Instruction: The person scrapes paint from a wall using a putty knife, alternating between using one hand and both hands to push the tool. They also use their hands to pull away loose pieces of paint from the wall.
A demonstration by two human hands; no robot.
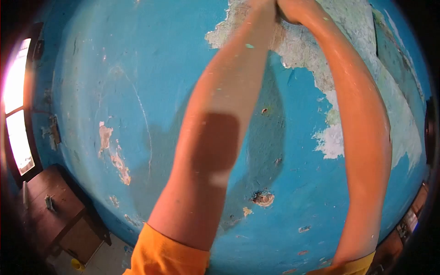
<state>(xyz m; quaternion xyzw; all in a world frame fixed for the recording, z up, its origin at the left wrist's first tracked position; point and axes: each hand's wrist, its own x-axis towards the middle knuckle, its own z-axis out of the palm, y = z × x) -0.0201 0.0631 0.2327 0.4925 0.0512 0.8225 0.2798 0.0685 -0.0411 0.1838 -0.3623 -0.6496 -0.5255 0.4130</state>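
Both my arms reach up in front of a blue painted wall [169, 59]. At the top edge of the head view my left hand [263, 3] is mostly cut off, with only the wrist area showing. Close beside it, my right hand [292, 10] is bent at the wrist over a bare patch [298, 50] where the blue paint is gone. Fingers of both hands lie outside the picture, so whatever they hold is hidden. Small pale flecks dot my forearms, and a greenish paint flake [249, 46] shows over the left one.
A brown wooden table [50, 201] stands at the lower left with a small object [49, 201] on top. Above it is a bright window [18, 101]. Chipped holes [263, 198] mark the lower wall. Something yellow [77, 264] lies on the floor.
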